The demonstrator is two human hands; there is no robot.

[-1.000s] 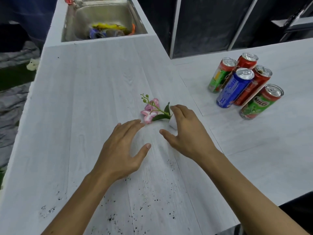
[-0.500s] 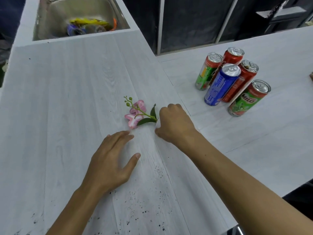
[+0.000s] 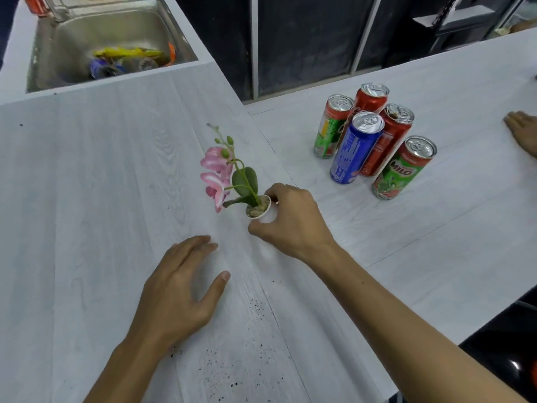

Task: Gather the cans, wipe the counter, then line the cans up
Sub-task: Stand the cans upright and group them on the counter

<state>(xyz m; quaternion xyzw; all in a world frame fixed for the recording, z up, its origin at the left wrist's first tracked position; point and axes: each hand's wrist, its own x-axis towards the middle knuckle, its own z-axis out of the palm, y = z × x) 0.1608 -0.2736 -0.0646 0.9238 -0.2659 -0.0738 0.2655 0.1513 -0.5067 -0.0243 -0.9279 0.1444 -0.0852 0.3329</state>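
Your right hand (image 3: 290,221): grip clenched on small orchid pot (image 3: 259,210), now tilted up off the desk (image 3: 101,184). Left hand (image 3: 177,292): released, flat, at 7 o'clock.

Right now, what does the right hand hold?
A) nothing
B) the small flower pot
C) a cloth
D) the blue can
B: the right hand grips the small white flower pot, tilted, with its pink bloom leaning left; the blue can stands untouched among the other cans, and no cloth is in view.
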